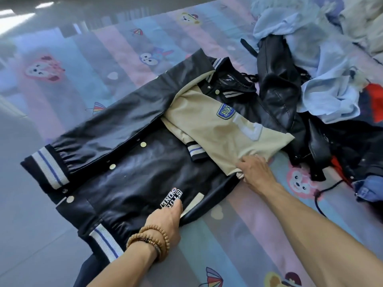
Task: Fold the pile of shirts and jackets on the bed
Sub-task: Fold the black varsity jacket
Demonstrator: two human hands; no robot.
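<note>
- Black-and-beige varsity jacket [128, 162] lies spread flat on the bed sheet [238, 241], mid-frame, collar toward the far right, hem toward the near left.
- One black sleeve [107, 129] is folded across the jacket's body, its striped cuff at the left edge.
- Beige panel [223, 133] with a blue patch lies folded over the upper part of the jacket; a second striped cuff peeks out just beside it.
- Left hand [165, 222], beaded bracelet [151, 241] on the wrist, pinches the jacket's near edge close to the white lettered patch; fingers curled on the fabric.
- Right hand [255, 170] grips the lower corner of the beige panel, fingers curled under the cloth.
- Pile of unfolded clothes [323, 83] sits at the far right of the bed, touching the jacket's collar end: black leather jacket [277, 85], light blue shirt [331, 96], something red, some denim at the right edge.
- Sheet is striped pastel with cartoon animals and umbrellas.
- Grey floor [27, 235] shows at left, beyond the bed's edge.
</note>
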